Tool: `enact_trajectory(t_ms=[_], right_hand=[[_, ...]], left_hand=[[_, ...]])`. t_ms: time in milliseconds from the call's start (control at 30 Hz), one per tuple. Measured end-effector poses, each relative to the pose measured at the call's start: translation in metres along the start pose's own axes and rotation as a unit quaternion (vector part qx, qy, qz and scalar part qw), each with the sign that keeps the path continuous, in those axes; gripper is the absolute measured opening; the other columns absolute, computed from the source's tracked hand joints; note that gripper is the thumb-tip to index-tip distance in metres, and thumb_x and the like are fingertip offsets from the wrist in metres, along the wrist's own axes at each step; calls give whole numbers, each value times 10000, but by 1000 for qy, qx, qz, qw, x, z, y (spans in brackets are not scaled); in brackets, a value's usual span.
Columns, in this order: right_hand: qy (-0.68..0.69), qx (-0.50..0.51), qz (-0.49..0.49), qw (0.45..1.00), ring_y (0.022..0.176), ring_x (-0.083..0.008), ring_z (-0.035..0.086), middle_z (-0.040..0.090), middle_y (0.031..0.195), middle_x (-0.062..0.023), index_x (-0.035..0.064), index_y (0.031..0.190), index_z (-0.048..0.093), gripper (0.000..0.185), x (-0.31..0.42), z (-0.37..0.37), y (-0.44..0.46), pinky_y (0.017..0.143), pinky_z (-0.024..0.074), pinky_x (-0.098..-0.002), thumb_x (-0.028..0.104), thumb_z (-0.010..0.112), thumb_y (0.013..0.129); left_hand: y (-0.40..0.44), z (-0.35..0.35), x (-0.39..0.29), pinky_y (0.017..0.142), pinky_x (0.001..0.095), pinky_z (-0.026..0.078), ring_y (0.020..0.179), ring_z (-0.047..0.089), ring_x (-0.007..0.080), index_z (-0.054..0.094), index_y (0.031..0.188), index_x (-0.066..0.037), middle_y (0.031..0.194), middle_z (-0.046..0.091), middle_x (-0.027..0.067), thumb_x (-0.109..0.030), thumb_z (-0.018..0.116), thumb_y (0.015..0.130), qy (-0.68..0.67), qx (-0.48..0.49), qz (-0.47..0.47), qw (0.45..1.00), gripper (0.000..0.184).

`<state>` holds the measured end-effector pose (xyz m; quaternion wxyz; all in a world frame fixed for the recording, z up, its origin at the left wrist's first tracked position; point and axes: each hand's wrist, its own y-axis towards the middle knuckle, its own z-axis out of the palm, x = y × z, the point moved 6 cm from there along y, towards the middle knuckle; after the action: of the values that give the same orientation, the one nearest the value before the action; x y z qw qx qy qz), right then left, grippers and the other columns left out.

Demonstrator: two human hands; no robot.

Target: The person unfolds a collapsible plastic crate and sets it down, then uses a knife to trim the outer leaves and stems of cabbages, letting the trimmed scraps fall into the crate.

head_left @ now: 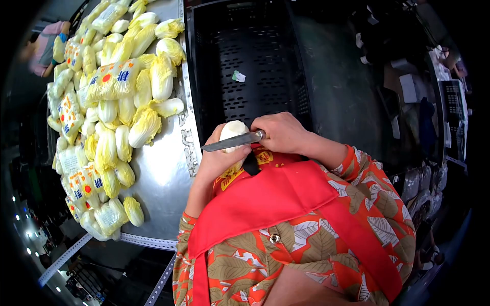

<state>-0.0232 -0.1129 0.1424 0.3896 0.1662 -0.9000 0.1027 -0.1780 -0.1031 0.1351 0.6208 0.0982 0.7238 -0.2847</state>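
A napa cabbage is gripped in my left hand, its pale stem end facing up and away from me. My right hand is closed around the handle of a knife. The blade points left and lies across the cabbage near its stem end; whether it has cut in cannot be made out. Both hands are close to my red apron, above the near end of a black crate. Most of the cabbage's leafy part is hidden by my left hand.
On the metal table at left lie many loose napa cabbages and several printed plastic packs. A small green-and-white label is inside the crate. Another person stands at the table's far left.
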Motion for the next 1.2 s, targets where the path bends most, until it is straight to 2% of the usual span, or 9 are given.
enact_trajectory(t_ms=[167, 267, 367, 967, 1033, 1200], right_hand=[[-5, -17, 6, 1000, 727, -296, 618, 633, 781, -104, 56, 854, 620, 146, 0, -6, -6, 633, 488, -389, 110, 603, 719], [28, -18, 7, 999, 724, -313, 619, 647, 779, -106, 45, 827, 624, 135, -2, -7, -8, 636, 485, -421, 132, 583, 732], [23, -45, -15, 999, 713, -298, 615, 628, 767, -104, 50, 843, 617, 141, -4, -12, -9, 619, 485, -384, 100, 601, 712], [52, -15, 7, 999, 660, -315, 600, 615, 719, -112, 43, 818, 613, 138, -17, -9, -14, 588, 471, -397, 98, 591, 693], [50, -27, 6, 998, 661, -317, 598, 612, 717, -109, 46, 823, 612, 142, -20, -9, -14, 584, 467, -401, 102, 591, 695], [57, -10, 9, 998, 671, -320, 597, 609, 715, -112, 48, 824, 606, 135, -21, -8, -14, 585, 467, -403, 104, 590, 701]], left_hand=[[4, 3, 2, 792, 290, 485, 877, 591, 142, 535, 1073, 1, 952, 627, 79, -153, 782, 668, 23, -21, 15, 999, 498], [6, 5, 2, 793, 293, 486, 880, 593, 147, 536, 1079, -2, 959, 627, 81, -151, 774, 674, 14, -20, 19, 1000, 494], [10, 9, 1, 793, 294, 487, 881, 594, 147, 539, 1082, -5, 957, 627, 81, -149, 772, 673, 10, -12, 20, 1000, 493], [16, 19, -3, 796, 288, 486, 876, 595, 140, 547, 1073, 2, 951, 631, 84, -139, 776, 663, 22, 14, 0, 1000, 490], [18, 21, -3, 827, 286, 463, 906, 574, 136, 525, 1100, -8, 984, 616, 66, -153, 736, 700, 43, 29, -11, 999, 475], [20, 23, -1, 823, 286, 464, 901, 572, 133, 526, 1097, -9, 980, 615, 66, -156, 738, 697, 51, 40, -12, 998, 476]])
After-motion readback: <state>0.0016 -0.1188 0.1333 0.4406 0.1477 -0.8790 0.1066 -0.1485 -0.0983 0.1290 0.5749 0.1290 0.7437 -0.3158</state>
